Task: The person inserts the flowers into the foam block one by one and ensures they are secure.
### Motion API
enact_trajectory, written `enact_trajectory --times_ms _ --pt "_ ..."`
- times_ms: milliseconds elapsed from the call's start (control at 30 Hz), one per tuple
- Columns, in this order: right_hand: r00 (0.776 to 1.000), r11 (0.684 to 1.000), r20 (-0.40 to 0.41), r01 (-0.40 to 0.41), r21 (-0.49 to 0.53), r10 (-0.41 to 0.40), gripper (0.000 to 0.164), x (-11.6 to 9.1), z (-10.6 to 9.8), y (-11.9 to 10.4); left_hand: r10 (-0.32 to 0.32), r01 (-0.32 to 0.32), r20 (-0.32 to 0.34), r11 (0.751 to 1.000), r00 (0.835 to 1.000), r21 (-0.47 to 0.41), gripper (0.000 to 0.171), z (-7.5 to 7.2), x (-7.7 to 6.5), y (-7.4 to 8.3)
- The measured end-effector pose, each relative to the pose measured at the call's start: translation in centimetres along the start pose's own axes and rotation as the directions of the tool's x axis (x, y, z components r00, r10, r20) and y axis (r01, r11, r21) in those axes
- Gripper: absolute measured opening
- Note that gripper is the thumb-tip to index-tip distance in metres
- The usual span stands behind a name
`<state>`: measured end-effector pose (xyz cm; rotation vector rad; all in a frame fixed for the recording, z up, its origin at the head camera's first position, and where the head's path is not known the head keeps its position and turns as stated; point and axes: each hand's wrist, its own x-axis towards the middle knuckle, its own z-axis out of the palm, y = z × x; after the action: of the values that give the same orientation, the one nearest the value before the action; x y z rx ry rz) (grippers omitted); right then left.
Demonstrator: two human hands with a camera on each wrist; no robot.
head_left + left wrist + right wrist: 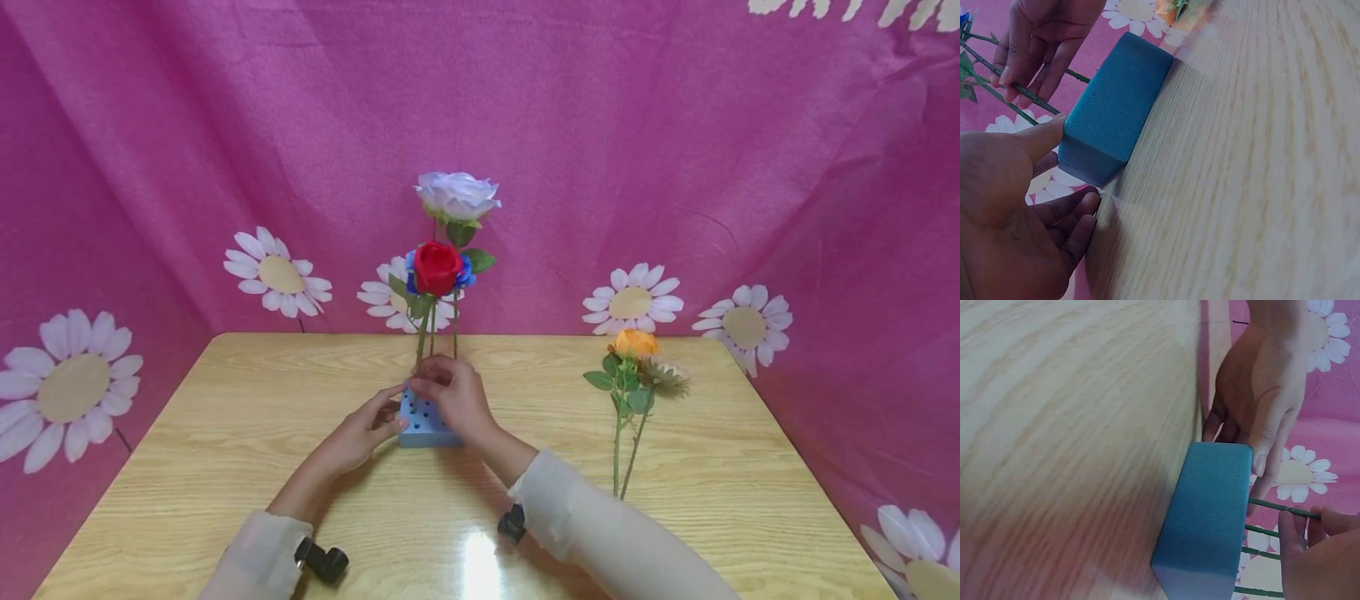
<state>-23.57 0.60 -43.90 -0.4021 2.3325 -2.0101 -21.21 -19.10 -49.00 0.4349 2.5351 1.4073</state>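
A blue foam block (pixel 429 438) with several holes in its top stands on the table. My left hand (pixel 358 437) holds its left end, thumb at the near side and fingers farther back. Above the block, my right hand (pixel 461 402) pinches the green stem (pixel 1288 509) of a red rose (pixel 437 268) between thumb and fingers. The stem's lower end meets the block's top; how deep it sits is hidden. Behind the red rose rise a pale white rose (pixel 458 197) and blue petals (pixel 467 270), their stems also running down to the block.
To the right on the wooden table (pixel 300 383) lie an orange flower (pixel 635 342) and a brownish, spiky-petalled flower (pixel 663 377), stems toward me. A pink cloth (pixel 600 125) printed with daisies hangs behind the table and along both sides.
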Motion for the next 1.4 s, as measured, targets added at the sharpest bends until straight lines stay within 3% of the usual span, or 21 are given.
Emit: enact_trajectory --times_ms 500,667,900,1400 --pt "0.999 1.0 0.031 0.019 0.001 -0.019 0.015 -0.3 -0.1 0.2 0.01 -0.01 -0.01 1.0 1.0 -0.016 0.061 0.0 0.0 -0.1" --pt "0.998 0.998 0.045 0.036 -0.049 -0.034 0.018 -0.5 -0.3 0.2 0.01 -0.011 -0.009 1.0 1.0 -0.018 0.06 0.0 -0.1 -0.1" --pt "0.996 0.993 0.076 0.053 -0.102 -0.045 0.023 -0.6 -0.9 0.3 0.013 -0.013 -0.002 1.0 1.0 -0.014 0.06 0.0 -0.2 0.2" --pt "0.998 0.997 0.055 0.037 -0.073 -0.033 0.027 -1.3 -3.0 1.2 0.007 -0.007 -0.01 1.0 1.0 -0.008 0.061 0.1 -0.1 0.2"
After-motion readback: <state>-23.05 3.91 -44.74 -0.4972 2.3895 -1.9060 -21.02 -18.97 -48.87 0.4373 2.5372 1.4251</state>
